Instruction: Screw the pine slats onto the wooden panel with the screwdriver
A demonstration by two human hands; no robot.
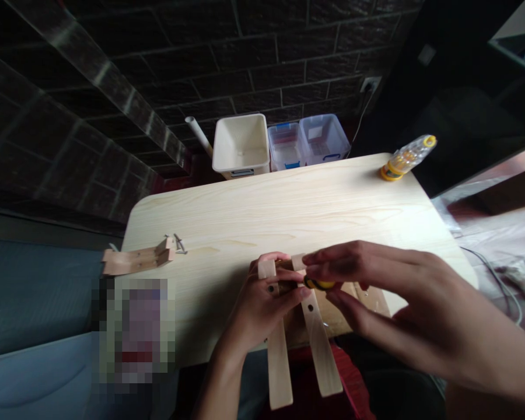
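My right hand [389, 291] is closed round a short yellow and black screwdriver [322, 284]. The tool's front end points left, toward the wooden slats. My left hand [262, 300] grips a wooden frame, with its fingers over a crosspiece between two pale slats. The left slat [279, 367] and the right slat [322, 356] both hang past the table's near edge. A dark round hole shows in each slat near the hands. The screwdriver's tip is hidden by my left fingers. Under my right hand lies a flat brownish board or sheet [378, 300], partly covered.
On the pale wooden table [262, 216], a small wooden assembly [135, 261] lies at the left beside several screws [179, 242]. A clear-and-yellow bit case [406, 158] stands at the far right corner. Beyond the table are a cream bin [240, 146] and two clear boxes [324, 140].
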